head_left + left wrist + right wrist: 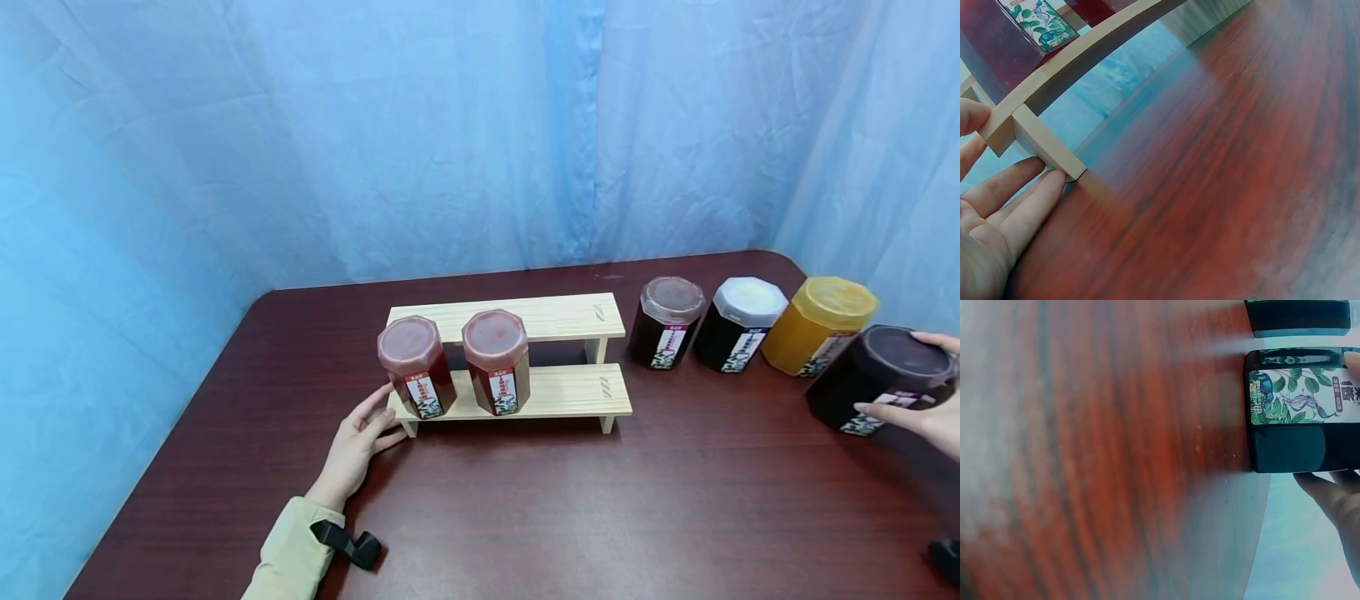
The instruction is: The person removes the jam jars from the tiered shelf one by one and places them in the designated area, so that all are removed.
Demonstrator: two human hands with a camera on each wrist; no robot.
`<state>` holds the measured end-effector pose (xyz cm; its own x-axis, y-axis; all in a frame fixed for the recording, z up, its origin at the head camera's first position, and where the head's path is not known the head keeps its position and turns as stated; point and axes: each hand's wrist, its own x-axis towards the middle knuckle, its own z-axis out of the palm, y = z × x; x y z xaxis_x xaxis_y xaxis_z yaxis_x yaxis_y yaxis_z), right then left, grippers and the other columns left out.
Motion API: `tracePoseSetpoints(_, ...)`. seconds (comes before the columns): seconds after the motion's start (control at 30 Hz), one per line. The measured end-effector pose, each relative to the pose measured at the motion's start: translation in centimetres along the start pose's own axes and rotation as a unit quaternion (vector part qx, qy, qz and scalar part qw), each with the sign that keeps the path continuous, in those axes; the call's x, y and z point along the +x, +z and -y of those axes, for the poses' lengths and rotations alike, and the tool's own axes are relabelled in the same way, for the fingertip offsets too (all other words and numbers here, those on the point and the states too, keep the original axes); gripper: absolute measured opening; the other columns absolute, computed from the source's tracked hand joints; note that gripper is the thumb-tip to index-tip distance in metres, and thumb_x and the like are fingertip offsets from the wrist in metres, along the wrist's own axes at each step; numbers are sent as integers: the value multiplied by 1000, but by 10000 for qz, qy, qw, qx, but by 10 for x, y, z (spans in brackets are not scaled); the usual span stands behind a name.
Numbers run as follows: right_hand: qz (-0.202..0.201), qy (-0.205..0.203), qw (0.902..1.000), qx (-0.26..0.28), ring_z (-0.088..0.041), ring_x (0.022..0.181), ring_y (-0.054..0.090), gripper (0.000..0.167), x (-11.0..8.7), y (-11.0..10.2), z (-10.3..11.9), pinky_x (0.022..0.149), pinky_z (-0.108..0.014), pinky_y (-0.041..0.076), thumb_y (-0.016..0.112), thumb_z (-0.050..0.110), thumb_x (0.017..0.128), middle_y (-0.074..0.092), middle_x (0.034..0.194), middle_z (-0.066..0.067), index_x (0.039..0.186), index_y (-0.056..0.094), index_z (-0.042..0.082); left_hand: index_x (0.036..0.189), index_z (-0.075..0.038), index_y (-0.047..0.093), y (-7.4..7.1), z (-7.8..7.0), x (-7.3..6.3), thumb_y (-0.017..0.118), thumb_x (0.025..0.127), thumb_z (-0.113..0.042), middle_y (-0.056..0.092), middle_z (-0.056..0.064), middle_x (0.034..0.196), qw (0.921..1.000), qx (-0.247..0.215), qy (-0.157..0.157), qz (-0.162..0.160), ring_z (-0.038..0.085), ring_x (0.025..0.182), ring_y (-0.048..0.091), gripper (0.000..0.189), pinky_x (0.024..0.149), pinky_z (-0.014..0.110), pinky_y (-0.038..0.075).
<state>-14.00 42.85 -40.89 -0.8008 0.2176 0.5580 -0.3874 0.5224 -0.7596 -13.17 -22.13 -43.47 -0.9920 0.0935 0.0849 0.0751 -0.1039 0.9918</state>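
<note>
Dark table [600, 517] under wooden stand [566, 387], blue curtain [450, 125] behind. Gripping dark jar [847, 383] in right hand [937, 422], right of stand; resting left hand [355, 446] loosely against its left end. Could topple yellow jar [821, 327], nearer stand, if carried low.

Stand [566, 390]: pale wood grain. Its jars [517, 373]: red, pinkish lids [495, 332]. Rightmost jar [840, 387]: near-black, white label [1297, 397], green leaf print. Table [525, 508]: dark red-brown, streaked.

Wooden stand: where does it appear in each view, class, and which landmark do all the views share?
Head: the wooden stand is just below centre.
Left wrist: the wooden stand slants across the upper left, partly shown.
Right wrist: not in it.
Shared landmark: the reddish-brown table, in all three.
</note>
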Motion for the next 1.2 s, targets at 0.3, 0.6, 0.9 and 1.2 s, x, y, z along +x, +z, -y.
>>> tracePoseSetpoints(0.3, 173, -113, 9997, -158, 17, 93, 52, 108, 4, -10, -50, 74, 4, 39, 66, -33, 48, 50, 114, 23, 142, 36, 11, 144, 1, 33, 3, -5, -1, 53, 97, -14, 59, 3, 110, 9974, 144, -588, -390, 9, 93, 65, 53, 79, 30, 56)
tracePoseSetpoints(0.6, 384, -54, 9992, -70, 15, 95, 51, 108, 5, -13, -62, 71, 3, 41, 66, -33, 50, 48, 116, 20, 143, 32, 11, 144, 1, 33, 5, -7, -1, 51, 97, -10, 59, 2, 110, 9974, 48, -615, -367, 9, 93, 64, 52, 79, 30, 56)
tracePoseSetpoints(0.9, 371, 7, 9992, 115, 16, 92, 50, 103, 2, -5, -24, 72, 4, 39, 68, -31, 54, 48, 111, 22, 140, 36, 15, 144, -1, 34, 3, -5, 1, 50, 97, -8, 59, 1, 109, 9970, 26, -663, -404, 9, 92, 65, 50, 79, 30, 56)
tracePoseSetpoints(1.2, 487, -66, 9986, 192, 18, 90, 53, 110, 6, -16, -60, 66, 0, 44, 65, -36, 49, 50, 115, 17, 143, 32, 11, 143, -1, 34, 5, -6, 1, 48, 97, -6, 59, 8, 113, 9970, 45, -661, -388, 10, 92, 64, 49, 81, 32, 56)
